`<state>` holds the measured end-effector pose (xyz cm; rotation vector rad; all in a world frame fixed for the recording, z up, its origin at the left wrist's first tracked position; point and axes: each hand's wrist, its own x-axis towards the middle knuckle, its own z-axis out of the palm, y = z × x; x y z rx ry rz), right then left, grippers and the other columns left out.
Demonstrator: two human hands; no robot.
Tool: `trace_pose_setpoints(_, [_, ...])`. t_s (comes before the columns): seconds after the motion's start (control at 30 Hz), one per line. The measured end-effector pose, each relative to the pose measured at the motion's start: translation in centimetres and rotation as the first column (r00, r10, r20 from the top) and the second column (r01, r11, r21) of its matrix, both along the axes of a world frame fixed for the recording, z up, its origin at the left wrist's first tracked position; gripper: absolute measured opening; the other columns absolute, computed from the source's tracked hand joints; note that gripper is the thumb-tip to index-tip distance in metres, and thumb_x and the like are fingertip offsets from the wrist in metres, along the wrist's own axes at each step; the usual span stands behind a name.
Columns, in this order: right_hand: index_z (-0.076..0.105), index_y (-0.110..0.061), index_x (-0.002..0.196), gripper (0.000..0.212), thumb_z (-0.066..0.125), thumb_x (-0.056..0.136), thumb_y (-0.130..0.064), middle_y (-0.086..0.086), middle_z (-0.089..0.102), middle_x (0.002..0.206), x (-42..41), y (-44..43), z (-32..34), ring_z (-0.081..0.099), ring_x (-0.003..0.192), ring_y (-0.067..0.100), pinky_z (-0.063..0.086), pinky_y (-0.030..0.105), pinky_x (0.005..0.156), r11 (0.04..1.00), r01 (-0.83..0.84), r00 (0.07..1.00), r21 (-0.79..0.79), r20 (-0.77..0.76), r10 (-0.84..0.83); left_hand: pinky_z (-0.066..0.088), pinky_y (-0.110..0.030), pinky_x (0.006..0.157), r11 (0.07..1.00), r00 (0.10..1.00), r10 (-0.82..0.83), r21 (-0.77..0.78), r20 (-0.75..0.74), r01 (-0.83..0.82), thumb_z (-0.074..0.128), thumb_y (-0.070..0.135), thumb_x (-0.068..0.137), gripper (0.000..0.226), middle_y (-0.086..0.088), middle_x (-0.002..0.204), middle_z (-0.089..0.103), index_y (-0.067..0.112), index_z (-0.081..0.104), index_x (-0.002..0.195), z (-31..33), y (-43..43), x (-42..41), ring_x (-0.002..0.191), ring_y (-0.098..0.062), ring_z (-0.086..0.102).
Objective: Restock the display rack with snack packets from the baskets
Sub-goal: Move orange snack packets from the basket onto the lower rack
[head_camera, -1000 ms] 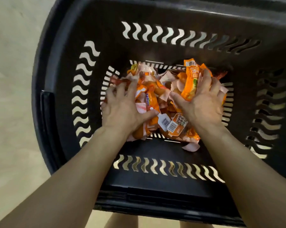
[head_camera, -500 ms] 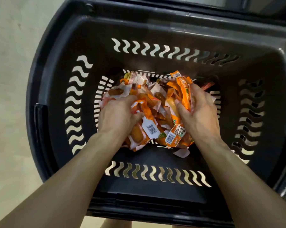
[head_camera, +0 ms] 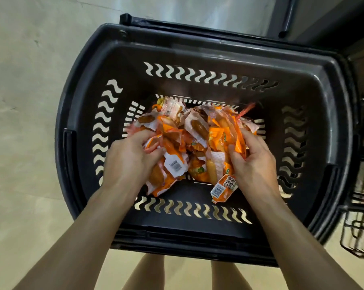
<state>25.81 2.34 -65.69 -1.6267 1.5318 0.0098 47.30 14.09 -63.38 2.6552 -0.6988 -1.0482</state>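
— Pale floor on the left, and over it the black basket, slotted walls, filling most of the view. See the rack?
— Only a blurred sliver of wire rack past the basket's right edge. It's too smeared to say how full it is.
— And the stock?
— Orange-and-white packets are heaped on the basket's bottom, from its middle out to the far edge. The strip along the near edge is bare.
— Hands?
— Both are down in the heap. The left hand has its fingers curled round a bunch at the heap's near left side. The right hand is closed round a bunch on the right side.
— So the grab is made, and I'd say the lift comes next. What worries you?
— That loose packet dangling under the right hand, barcode showing. It looks barely caught, so it may drop as the handful rises.
— Back into the basket, at least.
— Unless it lets go past the right rim; then it lands on the floor. The film looks slick and both handfuls are big, so a harder squeeze may squirt packets out. Corners could also snag in the wall slots on the way up.
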Motion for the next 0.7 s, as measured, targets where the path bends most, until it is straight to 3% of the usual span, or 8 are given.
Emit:
trace_pose_setpoints(0.13, [0.048, -0.038, 0.148, 0.048, 0.06, 0.101, -0.039, -0.018, 0.048, 0.13, -0.2, 0.6, 1.9, 0.053, 0.12, 0.008, 0.055, 0.046, 0.098, 1.0, 0.008, 1.0, 0.004, 0.028, -0.008, 0.058, -0.037, 0.082, 0.997, 0.999, 0.028, -0.071, 0.033, -0.026, 0.074, 0.044, 0.09, 0.033, 0.02, 0.087, 0.061, 0.039, 0.068, 0.122, 2.1, 0.4, 0.4, 0.088, -0.007, 0.06])
trace_pose_setpoints(0.23, [0.053, -0.037, 0.144, 0.043, 0.06, 0.102, -0.037, -0.016, 0.052, 0.127, -0.2, 0.7, 4.0, 0.054, 0.116, 0.007, 0.053, 0.043, 0.1, 0.999, 0.016, 0.998, -0.044, 0.053, -0.013, 0.049, -0.023, 0.072, 0.991, 0.998, 0.04, -0.13, 0.044, -0.034, 0.075, 0.043, 0.09, 0.03, 0.022, 0.082, 0.057, 0.037, 0.071, 0.119, 4.0, 0.7, 1.0, 0.08, 0.0, 0.056])
trace_pose_setpoints(0.33, [0.057, -0.04, 0.14, 0.039, 0.061, 0.102, -0.035, -0.015, 0.055, 0.123, -0.1, 0.6, 6.6, 0.056, 0.109, 0.001, 0.054, 0.03, 0.091, 0.997, 0.049, 0.993, -0.065, 0.111, -0.041, 0.04, -0.013, 0.066, 0.98, 0.997, 0.072, -0.187, 0.018, -0.068, 0.075, 0.042, 0.091, 0.029, 0.022, 0.091, 0.064, 0.039, 0.071, 0.119, 6.3, 1.1, 1.6, 0.078, 0.006, 0.056])
trace_pose_setpoints(0.47, [0.054, -0.053, 0.13, 0.033, 0.061, 0.102, -0.038, -0.026, 0.053, 0.111, 0.1, 0.6, 11.1, 0.054, 0.101, -0.016, 0.049, 0.01, 0.072, 0.995, 0.068, 0.983, -0.068, 0.174, -0.056, 0.043, -0.013, 0.069, 0.945, 0.981, 0.178, -0.264, -0.076, -0.191, 0.079, 0.044, 0.087, 0.03, 0.027, 0.093, 0.066, 0.036, 0.073, 0.115, 10.1, 1.9, 2.0, 0.086, 0.009, 0.06])
trace_pose_setpoints(0.53, [0.051, -0.053, 0.125, 0.03, 0.061, 0.102, -0.036, -0.027, 0.053, 0.109, 0.2, 0.6, 13.7, 0.052, 0.098, -0.023, 0.046, 0.002, 0.068, 0.994, 0.076, 0.979, -0.082, 0.196, -0.058, 0.049, -0.017, 0.074, 0.919, 0.965, 0.236, -0.297, -0.118, -0.261, 0.081, 0.043, 0.084, 0.033, 0.024, 0.097, 0.069, 0.034, 0.075, 0.115, 12.3, 2.3, 2.1, 0.091, 0.004, 0.064])
trace_pose_setpoints(0.6, [0.051, -0.051, 0.123, 0.03, 0.061, 0.102, -0.033, -0.026, 0.054, 0.111, 0.3, 0.8, 16.3, 0.053, 0.098, -0.022, 0.045, 0.0, 0.069, 0.992, 0.077, 0.975, -0.096, 0.215, -0.055, 0.059, -0.03, 0.082, 0.893, 0.949, 0.277, -0.324, -0.153, -0.313, 0.083, 0.044, 0.082, 0.037, 0.016, 0.105, 0.074, 0.032, 0.075, 0.117, 14.5, 2.7, 2.1, 0.097, -0.005, 0.068])
trace_pose_setpoints(0.7, [0.054, -0.054, 0.122, 0.03, 0.061, 0.102, -0.033, -0.02, 0.058, 0.118, 0.6, 1.5, 20.6, 0.06, 0.103, -0.008, 0.056, 0.016, 0.075, 0.991, 0.115, 0.961, -0.063, 0.26, -0.095, 0.062, -0.044, 0.087, 0.864, 0.928, 0.311, -0.346, -0.204, -0.366, 0.084, 0.041, 0.082, 0.038, 0.008, 0.113, 0.075, 0.03, 0.075, 0.118, 18.6, 2.9, 1.9, 0.103, -0.015, 0.071])
